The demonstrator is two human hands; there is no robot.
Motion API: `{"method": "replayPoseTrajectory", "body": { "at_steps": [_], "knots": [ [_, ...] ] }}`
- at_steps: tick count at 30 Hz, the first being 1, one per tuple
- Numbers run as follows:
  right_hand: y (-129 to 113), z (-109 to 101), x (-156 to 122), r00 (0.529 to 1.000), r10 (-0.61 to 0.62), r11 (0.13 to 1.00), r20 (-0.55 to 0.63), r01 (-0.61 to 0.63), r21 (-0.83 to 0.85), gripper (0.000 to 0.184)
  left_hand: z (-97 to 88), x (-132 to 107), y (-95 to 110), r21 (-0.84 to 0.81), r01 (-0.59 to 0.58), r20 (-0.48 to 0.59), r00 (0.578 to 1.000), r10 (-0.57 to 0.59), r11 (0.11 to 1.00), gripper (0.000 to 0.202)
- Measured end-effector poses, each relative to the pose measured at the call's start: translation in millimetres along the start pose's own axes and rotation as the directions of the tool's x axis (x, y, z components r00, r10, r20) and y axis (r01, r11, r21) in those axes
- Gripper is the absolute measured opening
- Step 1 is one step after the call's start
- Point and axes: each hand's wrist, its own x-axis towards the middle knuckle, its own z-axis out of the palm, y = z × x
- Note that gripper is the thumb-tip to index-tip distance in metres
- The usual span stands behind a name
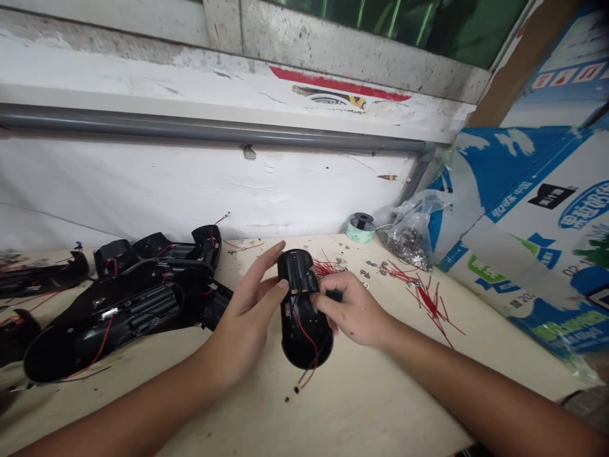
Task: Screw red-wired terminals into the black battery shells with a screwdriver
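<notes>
A black plastic housing (301,324) with a battery bay and a red wire inside stands on end on the wooden table (361,393). My left hand (247,311) steadies its left side, fingers stretched out, thumb against the shell. My right hand (349,308) is closed in a pinch at the housing's right edge, round a small dark tool or part that I cannot make out.
Several black housings with red wires (128,304) are piled at the left. Loose red wires (428,298) and small metal bits lie at the right, by a clear bag of metal parts (412,231), a tape roll (360,227) and a blue-white carton (528,216).
</notes>
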Motion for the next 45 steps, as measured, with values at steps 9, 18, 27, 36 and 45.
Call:
{"method": "replayPoseTrajectory", "body": {
  "at_steps": [9,18,27,36,45],
  "knots": [
    [-5,0,0,0.999,-0.035,0.998,0.017,0.036,-0.053,0.023,-36.2,27,22,0.596,-0.795,0.716,0.464,0.522,-0.111,0.033],
    [-2,-2,1,0.998,-0.064,0.992,-0.005,0.063,-0.108,0.024,-32.3,26,23,0.605,-0.742,0.762,0.433,0.481,-0.289,0.024],
    [2,-3,3,0.998,-0.048,0.994,-0.032,0.044,-0.097,0.027,-32.5,23,21,0.673,-0.621,0.729,0.468,0.500,-0.400,0.027],
    [4,2,2,0.994,-0.021,0.984,-0.105,0.001,-0.178,0.024,-22.9,18,9,0.643,-0.765,0.635,0.500,0.589,-0.043,0.015],
    [5,2,3,0.988,-0.048,0.969,-0.144,0.011,-0.248,0.024,-22.3,14,0,0.665,-0.746,0.631,0.536,0.561,-0.034,0.020]
  ]
}}
